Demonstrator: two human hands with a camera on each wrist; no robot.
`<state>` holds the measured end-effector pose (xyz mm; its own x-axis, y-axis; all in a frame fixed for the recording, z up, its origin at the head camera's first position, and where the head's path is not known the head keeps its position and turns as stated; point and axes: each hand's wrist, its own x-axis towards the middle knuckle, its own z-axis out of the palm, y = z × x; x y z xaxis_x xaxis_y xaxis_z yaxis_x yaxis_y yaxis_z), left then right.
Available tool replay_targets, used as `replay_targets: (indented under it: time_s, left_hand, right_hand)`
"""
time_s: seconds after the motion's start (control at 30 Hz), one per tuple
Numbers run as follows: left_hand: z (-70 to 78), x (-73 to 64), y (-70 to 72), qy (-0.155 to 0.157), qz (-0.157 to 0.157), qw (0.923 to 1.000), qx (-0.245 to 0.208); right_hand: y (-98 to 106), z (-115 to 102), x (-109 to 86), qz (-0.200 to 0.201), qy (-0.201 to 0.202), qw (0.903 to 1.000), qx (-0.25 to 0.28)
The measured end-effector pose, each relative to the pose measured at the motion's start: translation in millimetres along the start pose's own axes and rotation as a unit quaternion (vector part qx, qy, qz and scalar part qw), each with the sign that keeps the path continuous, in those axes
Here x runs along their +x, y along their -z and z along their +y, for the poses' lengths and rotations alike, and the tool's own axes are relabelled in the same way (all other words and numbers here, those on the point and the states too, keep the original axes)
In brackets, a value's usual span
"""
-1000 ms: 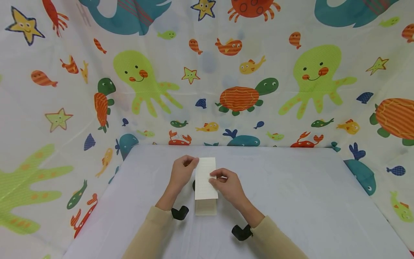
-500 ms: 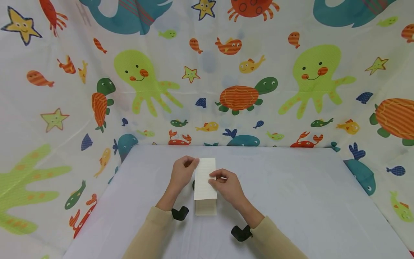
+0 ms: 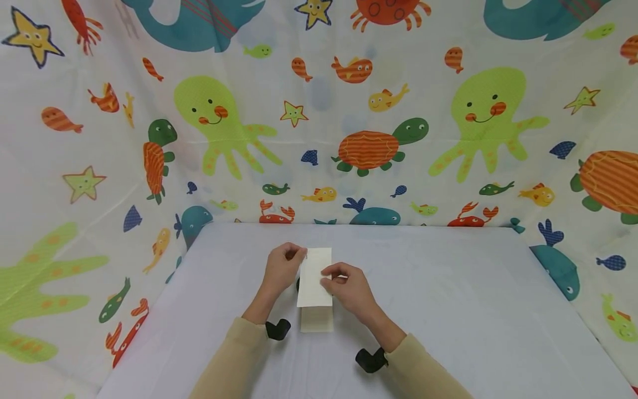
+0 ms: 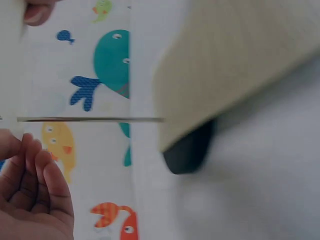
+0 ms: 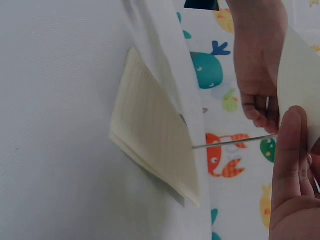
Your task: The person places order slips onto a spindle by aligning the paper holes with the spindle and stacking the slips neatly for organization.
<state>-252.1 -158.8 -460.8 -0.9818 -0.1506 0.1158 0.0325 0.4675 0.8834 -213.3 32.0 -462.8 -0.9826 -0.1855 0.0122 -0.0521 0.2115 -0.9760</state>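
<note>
A cream lined sheet of paper (image 3: pixel 313 288) is raised above the table. At its far left corner my left hand (image 3: pixel 280 269) pinches it, close to the top of a thin rod (image 4: pixel 90 120). My right hand (image 3: pixel 353 285) holds its right edge between thumb and fingers. Below lies a lined paper pad (image 3: pixel 316 320), whose far part the sheet hides in the head view; the right wrist view shows more of the pad (image 5: pixel 155 130). The rod appears to rise from a black base (image 4: pixel 190 152), partly hidden by the pad. Whether the rod's tip grips the sheet cannot be made out.
A white cloth covers the table (image 3: pixel 473 310). Behind and beside it hangs a curtain (image 3: pixel 399 188) printed with sea animals. A black camera (image 3: pixel 277 330) juts from my left wrist and another camera (image 3: pixel 371 360) from my right.
The sheet's far edge has dipped slightly towards me, and its near edge has shifted a little left. Both hands have come slightly nearer, keeping their hold.
</note>
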Motion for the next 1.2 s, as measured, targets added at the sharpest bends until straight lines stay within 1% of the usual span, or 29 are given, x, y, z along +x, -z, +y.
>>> replay_targets:
  time_s: [0.07, 0.17, 0.37, 0.57, 0.67, 0.83, 0.97, 1.1, 1.2]
  left_hand:
    - [-6.7, 0.0, -1.6, -0.001, -0.003, 0.9999, 0.011]
    - [-15.2, 0.8, -4.8, 0.002, -0.006, 0.9999, 0.016]
    - [-18.4, 3.2, -7.4, 0.004, -0.011, 0.9998, 0.016]
    - [-22.4, 5.1, -8.1, 0.027, -0.031, 0.9987, 0.032]
    - [-26.9, 6.2, -9.6, 0.031, -0.042, 0.998, 0.037]
    - [-32.9, 6.2, -11.5, 0.022, -0.057, 0.9974, 0.037]
    - [-37.1, 5.9, -11.9, 0.022, -0.067, 0.9963, 0.05]
    - [-40.4, 5.2, -12.1, 0.019, -0.076, 0.9951, 0.06]
    - [-43.4, 5.1, -12.6, 0.019, -0.08, 0.9943, 0.068]
  right_hand:
    - [-1, 3, 1.0, -0.005, -0.006, 0.9999, -0.007]
    - [-1, 7, 2.4, -0.009, -0.012, 0.9998, -0.013]
    - [-2, 10, 5.2, -0.011, -0.017, 0.9994, -0.027]
    - [-4, 17, 7.7, -0.025, -0.01, 0.9986, -0.044]
    - [-4, 20, 7.9, -0.03, -0.004, 0.998, -0.056]
    - [-5, 26, 6.7, -0.043, -0.002, 0.9959, -0.079]
    - [-6, 30, 5.3, -0.063, 0.0, 0.9942, -0.088]
    - [-6, 32, 3.1, -0.077, 0.011, 0.9919, -0.1]
    - [-6, 33, 1.9, -0.08, 0.023, 0.9888, -0.124]
